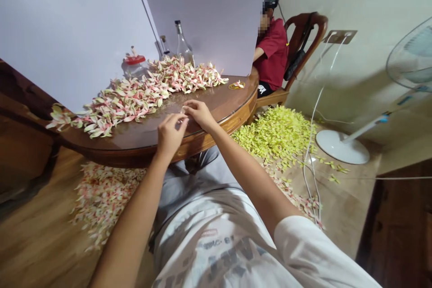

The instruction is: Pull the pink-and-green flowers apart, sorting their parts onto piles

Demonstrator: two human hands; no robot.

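Over the near edge of the round wooden table (202, 134), my left hand (170, 137) and my right hand (200, 114) are close together with fingertips pinched. Something small and pale seems to sit at the right fingertips, too small to name. My left fingers are closed as well, and what they hold, if anything, cannot be made out. Beyond both hands lies a long heap of pink and white flowers (135, 99) with greenish tips. Right of it, several yellow rubber bands (232, 86) lie under a small pink and white flower piece (239, 84).
A red-lidded jar (135, 68) and a clear glass bottle (184, 45) stand behind the flowers, against pale panels (209, 13). A person in a red shirt (275, 58) sits beyond. Yellow-green flowers (280, 132), cables (308, 162) and a fan (342, 146) are on the floor.
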